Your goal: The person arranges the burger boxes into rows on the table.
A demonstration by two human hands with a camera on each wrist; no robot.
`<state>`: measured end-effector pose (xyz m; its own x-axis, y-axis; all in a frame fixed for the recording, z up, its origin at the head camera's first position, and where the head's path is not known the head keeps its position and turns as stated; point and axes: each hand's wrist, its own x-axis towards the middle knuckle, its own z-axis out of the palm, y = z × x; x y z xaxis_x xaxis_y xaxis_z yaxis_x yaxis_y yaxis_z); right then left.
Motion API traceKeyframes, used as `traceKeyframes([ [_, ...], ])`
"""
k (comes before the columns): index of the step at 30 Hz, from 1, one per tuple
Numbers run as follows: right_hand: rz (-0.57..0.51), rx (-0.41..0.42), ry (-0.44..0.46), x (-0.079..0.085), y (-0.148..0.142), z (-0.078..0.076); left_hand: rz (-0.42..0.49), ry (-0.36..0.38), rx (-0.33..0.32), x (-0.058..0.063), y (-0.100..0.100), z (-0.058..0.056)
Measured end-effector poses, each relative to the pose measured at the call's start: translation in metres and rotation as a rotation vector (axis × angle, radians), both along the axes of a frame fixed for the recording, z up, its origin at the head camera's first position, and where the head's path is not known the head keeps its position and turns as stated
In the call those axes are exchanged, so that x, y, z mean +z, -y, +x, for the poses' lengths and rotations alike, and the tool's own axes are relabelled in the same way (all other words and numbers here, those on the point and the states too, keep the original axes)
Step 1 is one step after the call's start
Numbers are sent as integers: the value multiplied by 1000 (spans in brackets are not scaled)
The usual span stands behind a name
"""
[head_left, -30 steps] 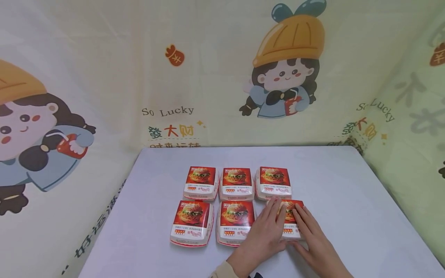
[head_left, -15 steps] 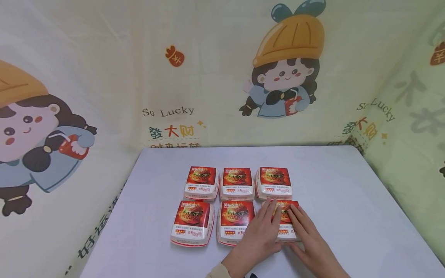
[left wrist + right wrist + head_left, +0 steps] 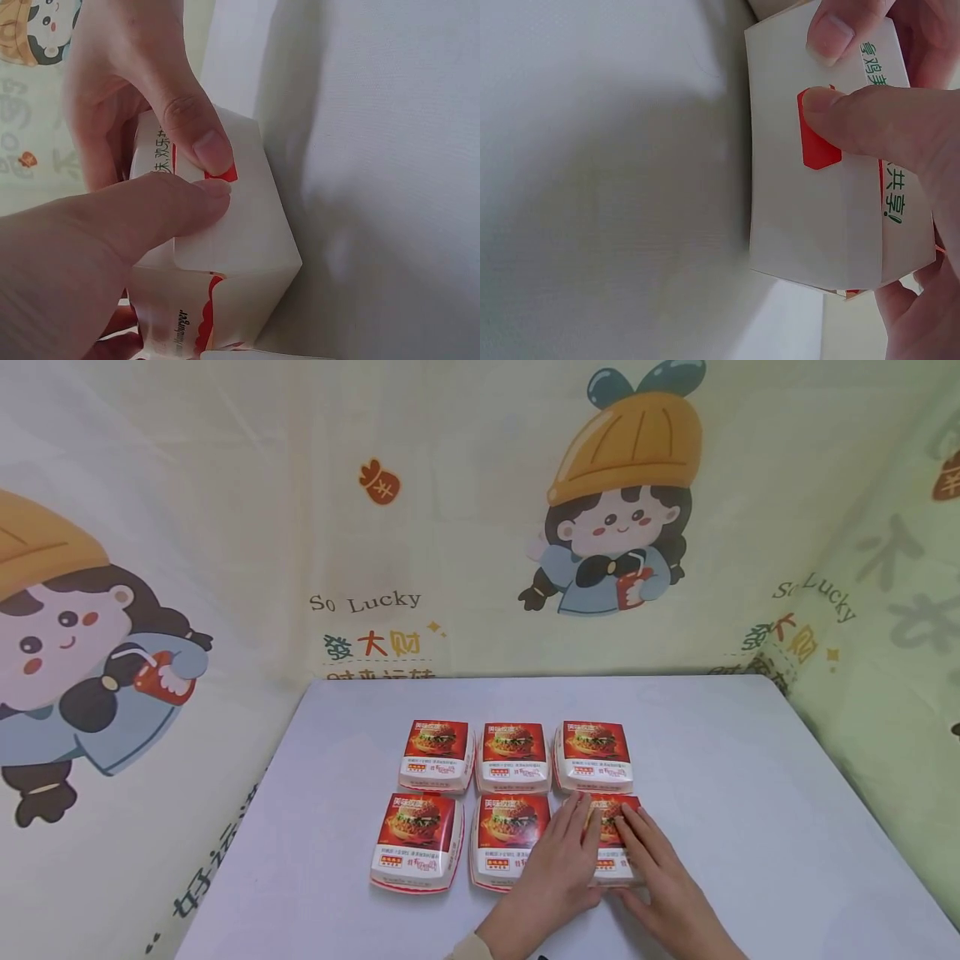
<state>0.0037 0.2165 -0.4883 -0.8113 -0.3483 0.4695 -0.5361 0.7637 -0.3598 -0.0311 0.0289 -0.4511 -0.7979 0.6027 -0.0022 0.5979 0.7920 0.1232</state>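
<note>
Both hands hold a white paper burger box [image 3: 611,839] with a red burger picture on its lid, the right one of the front row. My left hand [image 3: 543,868] lies over its left part, fingers on the lid. My right hand [image 3: 666,872] grips the right part in the same way. In the left wrist view, both thumbs press the box's front wall [image 3: 236,232] near a red tab. The right wrist view shows my right thumb on that red tab [image 3: 819,152]. The box looks closed and sits on the table, near the middle front box [image 3: 510,822].
Another box [image 3: 416,831] stands at the front left. Behind are three more boxes in a row: left [image 3: 435,752], middle [image 3: 513,752] and right [image 3: 592,752]. All rest on a white table [image 3: 337,718], with a printed cloth [image 3: 465,527] hanging behind.
Both hands have slid the front right box leftward, closer to the middle front box. The other boxes stay in place.
</note>
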Motion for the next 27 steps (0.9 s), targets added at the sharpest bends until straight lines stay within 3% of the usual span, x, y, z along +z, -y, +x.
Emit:
traceKeyframes([
  [15,10,-35,31,-4,5,0,-12,22,44,-2,3,3],
  [20,36,-52,59,-3,4,0,-22,-2,38,-2,4,4],
  [27,47,-54,57,1,3,2,-5,17,30,0,5,5],
])
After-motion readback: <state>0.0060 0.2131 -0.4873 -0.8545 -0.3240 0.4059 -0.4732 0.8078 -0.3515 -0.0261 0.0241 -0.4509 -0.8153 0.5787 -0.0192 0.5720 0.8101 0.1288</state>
